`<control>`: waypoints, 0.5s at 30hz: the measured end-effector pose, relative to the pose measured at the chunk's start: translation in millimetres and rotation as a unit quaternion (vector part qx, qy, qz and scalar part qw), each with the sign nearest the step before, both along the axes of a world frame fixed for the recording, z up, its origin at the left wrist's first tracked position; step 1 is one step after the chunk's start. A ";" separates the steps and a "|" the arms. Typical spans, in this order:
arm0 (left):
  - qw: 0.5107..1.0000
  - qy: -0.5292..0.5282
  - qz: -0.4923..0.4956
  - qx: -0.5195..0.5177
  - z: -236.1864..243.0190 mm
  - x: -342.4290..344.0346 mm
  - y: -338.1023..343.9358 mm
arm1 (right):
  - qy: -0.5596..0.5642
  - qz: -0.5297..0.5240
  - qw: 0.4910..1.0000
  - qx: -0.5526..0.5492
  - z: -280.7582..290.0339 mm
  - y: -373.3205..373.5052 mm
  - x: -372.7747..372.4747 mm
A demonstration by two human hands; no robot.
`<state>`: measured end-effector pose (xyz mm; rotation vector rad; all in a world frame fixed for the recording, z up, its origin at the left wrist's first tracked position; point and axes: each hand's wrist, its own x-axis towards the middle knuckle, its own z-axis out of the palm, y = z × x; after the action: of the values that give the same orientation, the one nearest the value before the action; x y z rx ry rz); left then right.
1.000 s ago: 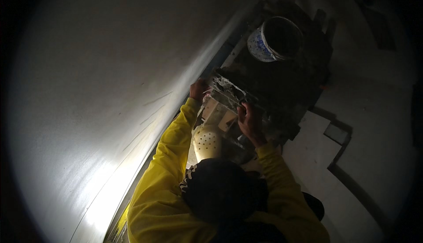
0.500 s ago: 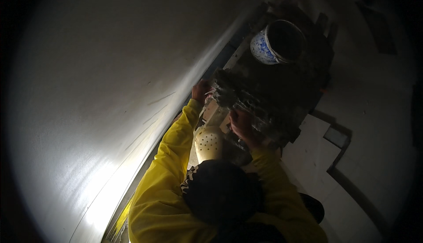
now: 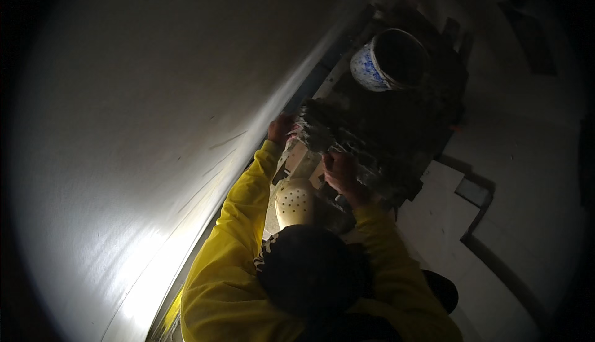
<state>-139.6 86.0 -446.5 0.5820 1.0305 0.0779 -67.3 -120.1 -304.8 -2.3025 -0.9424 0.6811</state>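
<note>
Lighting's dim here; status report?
Left hand at left end of dark, lumpy mass; right hand at its near edge; grips unclear. Bucket beyond, clear of both hands.

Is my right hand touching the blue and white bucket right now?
Apart. The head view shows a stretch of dark surface between the right hand and the bucket.

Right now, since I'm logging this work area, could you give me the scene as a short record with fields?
Left grip: beside the wall, at the left end of a rough dark mass
Right grip: fingers curled, at the near edge of that mass; what it holds is unclear
Bucket: white and blue, beyond both hands; contents too dark to tell
Shoe: pale, with small holes, below the hands in the picture
Sleeves: yellow
Lighting: dim, brightest on the wall at lower left
</note>
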 end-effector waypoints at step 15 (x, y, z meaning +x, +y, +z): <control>0.999 -0.019 -0.012 0.046 0.6 -5.2 -1.7 | -0.187 0.035 0.982 0.016 27.9 -31.1 13.1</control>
<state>-144.7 84.3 -445.9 0.6745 0.9862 0.1163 -54.2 -151.2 -276.9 -2.4232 -1.1963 0.2573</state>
